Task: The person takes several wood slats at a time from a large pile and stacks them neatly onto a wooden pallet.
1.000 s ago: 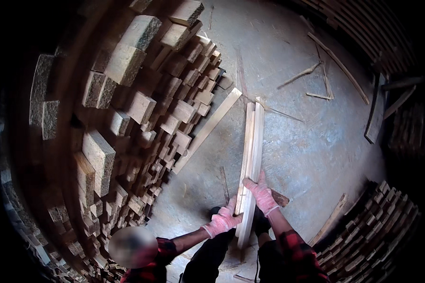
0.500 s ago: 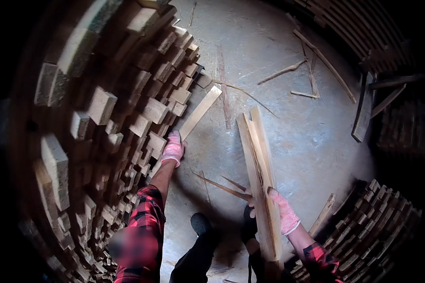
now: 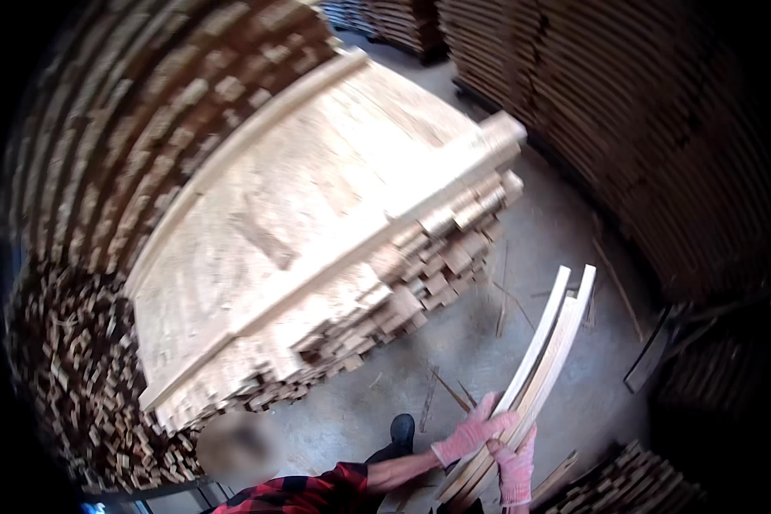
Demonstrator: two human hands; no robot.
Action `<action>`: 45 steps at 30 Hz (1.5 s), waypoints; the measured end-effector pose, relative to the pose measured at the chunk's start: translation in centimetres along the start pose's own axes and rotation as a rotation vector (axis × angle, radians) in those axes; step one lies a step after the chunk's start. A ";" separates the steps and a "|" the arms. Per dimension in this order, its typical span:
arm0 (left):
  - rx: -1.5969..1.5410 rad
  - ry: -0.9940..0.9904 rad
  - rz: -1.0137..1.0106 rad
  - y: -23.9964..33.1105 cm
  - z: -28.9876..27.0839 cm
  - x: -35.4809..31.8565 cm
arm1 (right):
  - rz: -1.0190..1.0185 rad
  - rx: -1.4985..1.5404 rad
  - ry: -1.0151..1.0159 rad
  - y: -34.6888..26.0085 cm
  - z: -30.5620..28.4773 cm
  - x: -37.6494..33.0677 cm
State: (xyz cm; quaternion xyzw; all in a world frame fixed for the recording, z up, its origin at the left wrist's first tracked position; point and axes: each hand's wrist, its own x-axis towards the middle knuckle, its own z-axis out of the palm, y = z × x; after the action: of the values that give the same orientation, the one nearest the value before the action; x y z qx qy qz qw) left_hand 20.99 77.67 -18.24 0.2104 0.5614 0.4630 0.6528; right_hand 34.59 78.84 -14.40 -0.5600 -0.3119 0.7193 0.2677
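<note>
Both my hands, in pink gloves, are closed around a bundle of long pale wooden slats (image 3: 554, 364) that points away from me. My left hand (image 3: 474, 431) grips it from the left, with a light slat (image 3: 533, 343) on that side of the bundle. Just below and to the right, my right hand (image 3: 514, 469) wraps round the slats from the other side. Thin dark slivers of wood (image 3: 454, 390) poke out beyond my left hand. The near ends of the slats show below my hands, partly covered.
A large stack of boards (image 3: 317, 188) with uneven ends stands to my left, slightly blurred. Tall timber stacks (image 3: 591, 103) rise at the far right. Many short wood ends (image 3: 86, 394) are piled at the lower left. Loose sticks (image 3: 618, 287) lie on the concrete floor (image 3: 454, 343).
My left hand has left the stack's side with a slat and joined my right hand at the bundle. The view has lifted, bringing the stack's top into sight.
</note>
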 end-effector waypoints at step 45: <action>0.205 1.527 -0.264 27.3 -49.7 -38.0 | -0.732 -1.229 -0.528 -8.6 59.9 -9.6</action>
State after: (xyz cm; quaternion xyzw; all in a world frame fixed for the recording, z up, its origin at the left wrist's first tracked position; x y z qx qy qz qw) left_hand -32.91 46.70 9.91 -0.1760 0.9155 0.3439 0.1126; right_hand -21.11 68.59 8.85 -0.2785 -0.8757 0.3918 0.0459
